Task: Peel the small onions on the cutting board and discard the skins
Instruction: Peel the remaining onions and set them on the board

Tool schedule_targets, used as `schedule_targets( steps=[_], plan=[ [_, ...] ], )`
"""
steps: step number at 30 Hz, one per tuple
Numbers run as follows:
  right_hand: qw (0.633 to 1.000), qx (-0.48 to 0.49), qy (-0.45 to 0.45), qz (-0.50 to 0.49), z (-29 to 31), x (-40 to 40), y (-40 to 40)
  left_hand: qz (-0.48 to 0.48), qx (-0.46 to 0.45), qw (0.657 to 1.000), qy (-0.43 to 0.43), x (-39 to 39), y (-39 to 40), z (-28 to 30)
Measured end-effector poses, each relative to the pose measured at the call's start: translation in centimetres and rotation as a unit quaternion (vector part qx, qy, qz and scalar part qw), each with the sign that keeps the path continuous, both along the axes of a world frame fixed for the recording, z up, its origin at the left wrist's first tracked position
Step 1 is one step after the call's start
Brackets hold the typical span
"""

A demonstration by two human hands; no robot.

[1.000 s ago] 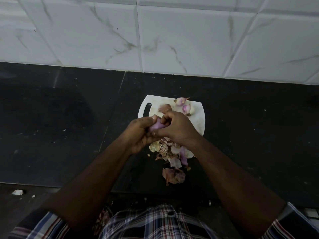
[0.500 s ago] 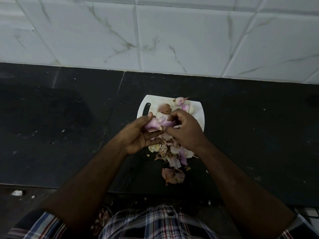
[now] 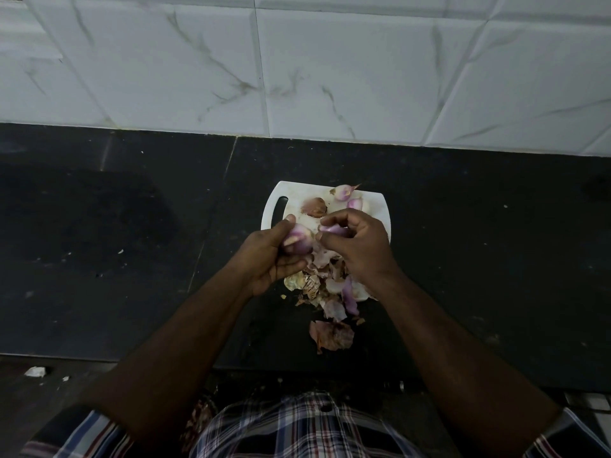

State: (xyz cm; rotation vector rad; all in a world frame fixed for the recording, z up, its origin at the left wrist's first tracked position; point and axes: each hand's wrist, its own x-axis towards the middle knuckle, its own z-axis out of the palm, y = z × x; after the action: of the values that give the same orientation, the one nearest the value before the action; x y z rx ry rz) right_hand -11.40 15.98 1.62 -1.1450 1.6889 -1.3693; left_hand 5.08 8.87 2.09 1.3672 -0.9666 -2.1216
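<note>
A small white cutting board (image 3: 377, 206) with a handle slot lies on the black counter. My left hand (image 3: 267, 262) grips a small purple onion (image 3: 297, 241) above the board's near edge. My right hand (image 3: 360, 246) pinches a strip of purple onion skin (image 3: 332, 229) just right of that onion. Three more small onions lie at the board's far side: a brown-skinned one (image 3: 314, 206), a pink one with a tail (image 3: 344, 192) and a pale one (image 3: 355, 203). A heap of peeled skins (image 3: 330, 289) spreads from the board's near edge onto the counter.
A larger loose skin (image 3: 332, 335) lies nearer to me, close to the counter's front edge. The black counter (image 3: 132, 242) runs left and right, backed by a white tiled wall (image 3: 297, 67). Small white scraps (image 3: 34, 371) sit at the lower left.
My hands have drawn apart. The right hand has pulled a strip of skin off the onion, which stays in the left hand.
</note>
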Motion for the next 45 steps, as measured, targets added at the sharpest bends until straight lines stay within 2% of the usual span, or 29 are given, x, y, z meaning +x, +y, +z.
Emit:
schedule_targets(
  steps=[2, 4, 6, 9, 11, 18, 21, 24, 28, 31, 35, 37, 40, 43, 45],
  plan=[
    [1.000, 0.017, -0.026, 0.002, -0.4, -0.6, 0.4, 0.039, 0.025, 0.999, -0.003, 0.3, -0.4, -0.1],
    [0.996, 0.074, 0.006, 0.052, -1.0, -1.3, 1.0, 0.043, 0.037, 0.998, -0.007, 0.8, -0.6, -0.2],
    [0.984, 0.125, 0.075, 0.104, -1.5, -1.4, 1.4, 0.032, 0.042, 0.999, -0.010, 0.9, -0.5, 0.1],
    [0.956, 0.148, 0.215, 0.133, -1.3, -1.0, 1.6, 0.015, 0.040, 0.999, -0.017, 0.7, -0.1, 0.3],
    [0.950, 0.150, 0.236, 0.138, -0.3, -0.8, 1.5, 0.006, 0.029, 0.999, -0.029, 0.5, -0.1, 0.4],
    [0.985, 0.055, 0.155, 0.051, 1.3, 1.7, -0.6, -0.037, -0.058, 0.996, -0.056, -0.4, 0.9, 1.0],
    [0.991, 0.014, 0.126, -0.041, 0.6, 2.8, -1.0, -0.031, -0.102, 0.992, -0.067, -1.1, 1.6, 0.9],
    [0.987, 0.012, 0.115, -0.113, 0.3, 3.4, -1.5, -0.010, -0.158, 0.985, -0.063, -1.8, 2.2, 0.6],
    [0.985, 0.034, 0.038, -0.164, 0.5, 3.6, -2.0, 0.008, -0.260, 0.958, -0.116, -2.4, 2.5, 0.4],
    [0.979, 0.061, -0.079, -0.179, 0.6, 3.8, -2.2, 0.016, -0.282, 0.951, -0.126, -2.6, 2.6, 0.2],
    [0.939, 0.134, -0.284, -0.141, 1.2, 2.7, -1.6, 0.023, -0.273, 0.956, -0.105, -2.1, 2.5, -0.4],
    [0.948, 0.115, -0.274, -0.112, 1.0, 1.6, -1.0, 0.028, -0.259, 0.961, -0.091, -1.8, 2.1, -0.7],
    [0.983, 0.075, -0.165, -0.032, 0.6, 0.5, 0.0, 0.015, -0.245, 0.967, -0.074, -1.7, 2.1, -0.7],
    [0.992, 0.059, -0.113, 0.020, 1.0, 0.2, 0.1, 0.023, -0.232, 0.971, -0.049, -2.0, 2.3, -0.2],
    [0.995, 0.065, -0.075, 0.023, 1.4, 0.4, -0.1, 0.008, -0.253, 0.965, -0.067, -2.0, 2.2, -0.4]
  ],
)
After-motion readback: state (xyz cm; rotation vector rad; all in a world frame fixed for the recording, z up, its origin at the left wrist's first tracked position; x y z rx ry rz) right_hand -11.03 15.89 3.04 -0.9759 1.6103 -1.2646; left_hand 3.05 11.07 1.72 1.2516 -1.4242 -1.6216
